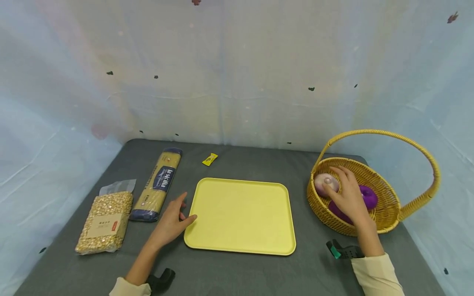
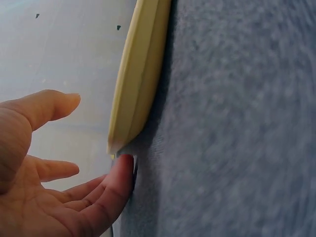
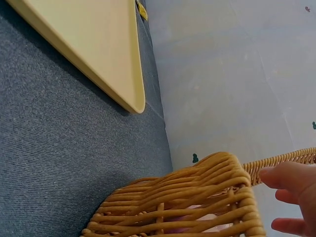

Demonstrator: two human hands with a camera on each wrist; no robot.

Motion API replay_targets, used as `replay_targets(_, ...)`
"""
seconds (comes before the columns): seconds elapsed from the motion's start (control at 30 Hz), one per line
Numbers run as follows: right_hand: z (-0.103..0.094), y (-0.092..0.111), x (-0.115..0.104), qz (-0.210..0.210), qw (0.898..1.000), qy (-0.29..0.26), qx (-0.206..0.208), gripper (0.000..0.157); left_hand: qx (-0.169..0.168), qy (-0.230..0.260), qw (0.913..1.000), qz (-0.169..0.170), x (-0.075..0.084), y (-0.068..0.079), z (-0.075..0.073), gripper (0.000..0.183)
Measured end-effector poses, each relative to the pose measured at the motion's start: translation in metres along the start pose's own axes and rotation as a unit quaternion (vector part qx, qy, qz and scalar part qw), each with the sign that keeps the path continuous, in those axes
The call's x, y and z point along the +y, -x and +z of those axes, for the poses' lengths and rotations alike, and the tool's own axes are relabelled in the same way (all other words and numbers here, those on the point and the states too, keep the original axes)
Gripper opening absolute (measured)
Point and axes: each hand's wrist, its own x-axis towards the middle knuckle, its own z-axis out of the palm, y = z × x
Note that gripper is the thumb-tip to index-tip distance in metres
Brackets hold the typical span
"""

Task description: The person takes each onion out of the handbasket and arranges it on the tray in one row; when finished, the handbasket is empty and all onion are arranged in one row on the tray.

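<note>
My left hand (image 1: 171, 224) is beside the left edge of an empty yellow tray (image 1: 240, 216), thumb over the rim and fingers spread. In the left wrist view its lower fingertips are close to the tray's underside at the table; contact is unclear. My right hand (image 1: 348, 197) reaches into a yellow wicker basket (image 1: 389, 220) with a tall handle. Its fingers and thumb are apart, near a pinkish-white bulb (image 1: 326, 184) that looks like garlic or an onion. Purple, glossy rounded produce (image 1: 369, 197) lies partly under that hand, its kind unclear.
Left of the tray lie a pack of spaghetti (image 1: 155, 185) and a clear bag of pale yellow kernels or beans (image 1: 107, 222). A small yellow wrapped packet (image 1: 210, 159) lies behind the tray. The grey table (image 1: 252, 273) meets a pale curtain (image 1: 237, 82) at the back.
</note>
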Motion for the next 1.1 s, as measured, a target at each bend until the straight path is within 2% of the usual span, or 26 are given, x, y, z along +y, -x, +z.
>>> replay_targets(0.17, 0.003, -0.003, 0.001, 0.01, 1.0, -0.002, -0.01, 0.054, 0.004, 0.008, 0.9999, -0.007, -0.002, 0.001, 0.002, 0.077)
replay_targets(0.3, 0.004, -0.004, 0.004, 0.013, 1.0, 0.001, -0.014, 0.054, 0.016, 0.011, 0.9998, 0.001, -0.004, 0.001, 0.005, 0.072)
replay_targets(0.7, 0.011, -0.008, 0.015, 0.007, 1.0, 0.013, -0.018, 0.053, 0.031, -0.017, 0.9992, 0.017, -0.005, 0.0, 0.01, 0.045)
replay_targets(0.9, 0.012, -0.009, 0.017, 0.015, 0.999, 0.019, -0.027, 0.054, 0.045, -0.023, 0.9981, 0.035, -0.007, 0.0, 0.013, 0.04)
replay_targets(1.1, 0.015, -0.008, 0.019, 0.025, 0.999, 0.017, -0.03, 0.053, 0.047, -0.028, 0.9979, 0.035, -0.009, -0.001, 0.015, 0.039)
